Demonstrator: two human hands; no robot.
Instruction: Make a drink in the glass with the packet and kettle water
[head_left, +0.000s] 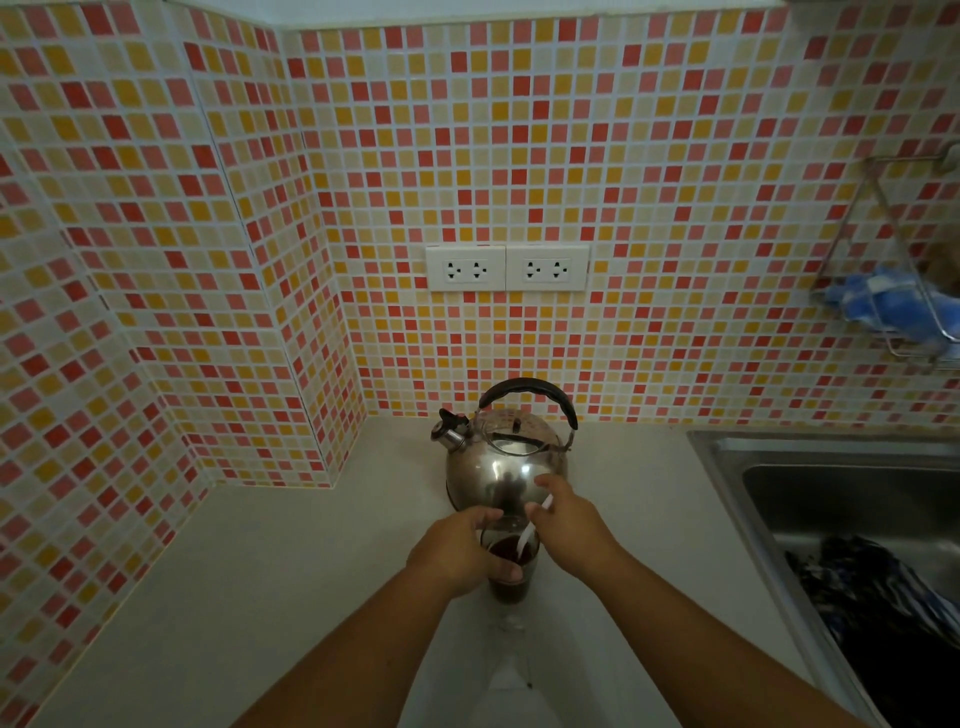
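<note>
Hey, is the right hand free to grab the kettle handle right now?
Probably not yet. The right hand is holding a white stirrer in the glass. The kettle handle behind stands unobstructed.

A mirror-polished metal kettle (506, 462) with a matt black handle is seen at twelve o'clock of the clear glass (509, 564); a matt pale countertop (260, 597) lies beneath.

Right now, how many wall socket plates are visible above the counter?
2. The left socket plate and the right socket plate sit side by side on the tiled wall, above the kettle. None appears hidden.
</note>
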